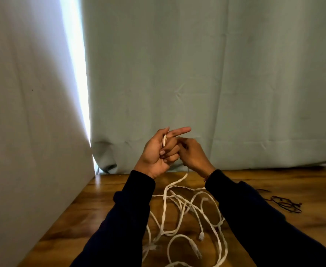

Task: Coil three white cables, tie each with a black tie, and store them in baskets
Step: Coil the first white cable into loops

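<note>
Both hands are raised above the wooden table (104, 205), touching each other. My left hand (158, 153) holds one end of a white cable (165, 207) in its palm, thumb and lower fingers curled round it, index finger pointing right. My right hand (194, 157) grips the same cable just right of the left; the strand drops from under it to the table. A loose tangle of white cables (189, 234) lies between my forearms. Black ties (286, 204) lie on the table at the right. No basket is in view.
A pale green curtain (216, 83) hangs behind the table's far edge. A white panel (27, 132) stands along the table's left side, with a bright gap of light between it and the curtain.
</note>
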A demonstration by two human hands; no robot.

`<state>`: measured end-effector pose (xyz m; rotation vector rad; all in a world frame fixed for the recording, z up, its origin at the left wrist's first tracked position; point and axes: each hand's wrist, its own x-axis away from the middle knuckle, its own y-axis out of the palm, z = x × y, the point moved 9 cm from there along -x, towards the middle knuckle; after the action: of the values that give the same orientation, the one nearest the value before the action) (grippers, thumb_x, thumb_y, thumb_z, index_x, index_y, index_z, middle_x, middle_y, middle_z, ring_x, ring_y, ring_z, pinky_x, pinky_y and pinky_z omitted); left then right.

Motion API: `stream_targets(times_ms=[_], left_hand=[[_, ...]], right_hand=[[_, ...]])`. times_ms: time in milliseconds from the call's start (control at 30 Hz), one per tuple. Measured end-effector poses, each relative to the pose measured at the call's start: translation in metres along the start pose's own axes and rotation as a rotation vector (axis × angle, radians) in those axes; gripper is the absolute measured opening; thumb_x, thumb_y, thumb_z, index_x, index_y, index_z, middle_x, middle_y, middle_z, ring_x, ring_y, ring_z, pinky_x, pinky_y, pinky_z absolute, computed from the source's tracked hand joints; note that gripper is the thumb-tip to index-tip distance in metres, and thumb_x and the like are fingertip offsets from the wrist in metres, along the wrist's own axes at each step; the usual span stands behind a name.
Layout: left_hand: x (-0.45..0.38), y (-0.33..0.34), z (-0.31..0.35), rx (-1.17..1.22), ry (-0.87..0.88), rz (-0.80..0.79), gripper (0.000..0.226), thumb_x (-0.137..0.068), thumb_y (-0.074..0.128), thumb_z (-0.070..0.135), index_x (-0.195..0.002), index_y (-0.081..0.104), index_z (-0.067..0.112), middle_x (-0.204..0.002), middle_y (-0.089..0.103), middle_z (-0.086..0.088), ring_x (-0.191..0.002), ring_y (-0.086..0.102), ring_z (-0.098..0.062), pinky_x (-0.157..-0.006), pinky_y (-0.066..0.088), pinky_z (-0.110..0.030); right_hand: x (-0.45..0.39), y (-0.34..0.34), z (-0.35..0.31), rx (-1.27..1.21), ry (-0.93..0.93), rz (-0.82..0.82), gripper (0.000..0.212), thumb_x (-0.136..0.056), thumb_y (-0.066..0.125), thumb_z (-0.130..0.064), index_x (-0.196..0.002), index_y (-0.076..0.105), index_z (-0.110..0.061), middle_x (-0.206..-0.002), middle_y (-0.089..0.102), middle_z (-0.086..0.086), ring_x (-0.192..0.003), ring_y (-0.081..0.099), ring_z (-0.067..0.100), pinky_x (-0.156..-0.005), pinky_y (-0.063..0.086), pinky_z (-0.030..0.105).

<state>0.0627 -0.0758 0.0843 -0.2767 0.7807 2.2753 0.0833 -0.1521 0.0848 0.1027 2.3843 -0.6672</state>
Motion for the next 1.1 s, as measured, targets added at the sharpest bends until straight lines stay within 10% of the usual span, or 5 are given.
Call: stream_targets(times_ms=[200, 433, 733, 933, 1100], left_hand=[[-0.009, -0.009, 0.0, -0.01, 0.068, 0.093, 0.046, -0.108, 0.032, 0.021, -0.136, 0.046, -0.013, -0.101, 0.073, -0.02, -0.077, 0.073, -0.022, -0.07, 0.061, -0.031], [-0.018, -0.036, -0.006, -0.077, 0.106, 0.188, 0.041, -0.108, 0.031, 0.013, -0.14, 0.04, -0.012, -0.141, 0.053, -0.029, -0.134, 0.052, -0.037, -0.113, 0.041, -0.044], [-0.02, -0.051, 0.001, -0.089, 0.208, 0.232, 0.036, -0.108, 0.03, 0.015, -0.138, 0.047, 0.002, -0.142, 0.056, -0.014, -0.138, 0.048, -0.028, -0.12, 0.032, -0.041], [-0.015, -0.055, 0.011, -0.136, 0.292, 0.227, 0.039, -0.109, 0.034, 0.017, -0.141, 0.045, -0.001, -0.139, 0.059, -0.018, -0.128, 0.059, -0.03, -0.11, 0.045, -0.039], [-0.007, -0.066, 0.009, -0.393, 0.222, 0.303, 0.036, -0.109, 0.031, 0.015, -0.127, 0.057, -0.003, -0.109, 0.073, -0.018, -0.103, 0.071, -0.031, -0.087, 0.059, -0.036]], right_hand=[[0.024, 0.035, 0.002, 0.363, 0.029, -0.409, 0.012, -0.099, 0.054, -0.017, -0.103, 0.064, -0.011, -0.093, 0.063, 0.008, -0.075, 0.057, 0.02, -0.071, 0.048, 0.033], [0.046, 0.03, -0.003, 0.315, 0.189, -0.621, 0.019, -0.101, 0.057, -0.026, -0.106, 0.063, -0.01, -0.091, 0.073, 0.007, -0.076, 0.07, 0.021, -0.078, 0.058, 0.038], [0.061, 0.032, -0.004, 0.366, 0.309, -0.747, 0.026, -0.1, 0.056, -0.024, -0.09, 0.075, -0.009, -0.074, 0.076, -0.007, -0.062, 0.068, 0.003, -0.064, 0.052, 0.02], [0.066, 0.036, -0.008, 0.616, 0.166, -0.811, 0.023, -0.099, 0.055, -0.022, -0.115, 0.065, -0.01, -0.1, 0.074, 0.004, -0.082, 0.066, 0.013, -0.076, 0.057, 0.031], [0.049, 0.002, -0.045, 0.698, -0.13, -0.552, 0.024, -0.097, 0.06, -0.031, -0.118, 0.071, -0.025, -0.11, 0.072, -0.002, -0.098, 0.066, 0.015, -0.087, 0.056, 0.039]])
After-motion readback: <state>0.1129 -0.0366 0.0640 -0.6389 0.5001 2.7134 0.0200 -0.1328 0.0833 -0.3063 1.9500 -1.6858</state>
